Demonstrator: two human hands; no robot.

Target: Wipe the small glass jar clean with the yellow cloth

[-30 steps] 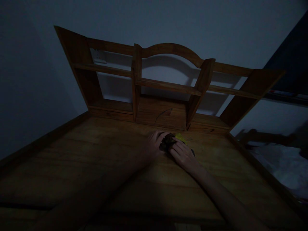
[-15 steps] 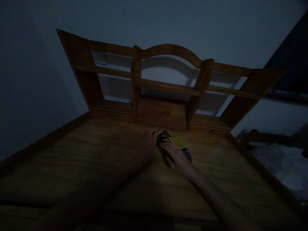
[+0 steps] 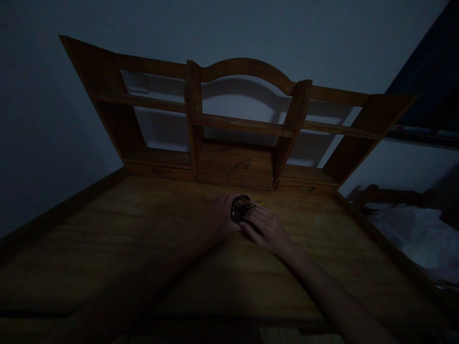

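A small dark, glossy object (image 3: 238,208) with a shiny rounded rim sits between my hands over the middle of the desktop. It is too dim to tell its kind. My left hand (image 3: 223,213) holds it from the left, fingers pointing away from me and partly in shadow. From the right, my right hand (image 3: 266,226) grips it, with the fingers across its side and the thumb near its lower edge. A bit of yellow cloth-like material (image 3: 261,203) shows just beyond my right fingers; most of it is hidden behind that hand.
A wooden desk (image 3: 161,220) spreads under my arms, with raised side edges. At its back stands a wooden shelf unit (image 3: 244,125) with small drawers and a centre panel (image 3: 234,165). To the right, beyond the edge, lies white bedding (image 3: 419,234). The room is dim.
The dark object is turned so its shiny rim shows more. The yellow material and the dark piece by my right wrist have gone mostly out of sight. The view has shifted slightly.
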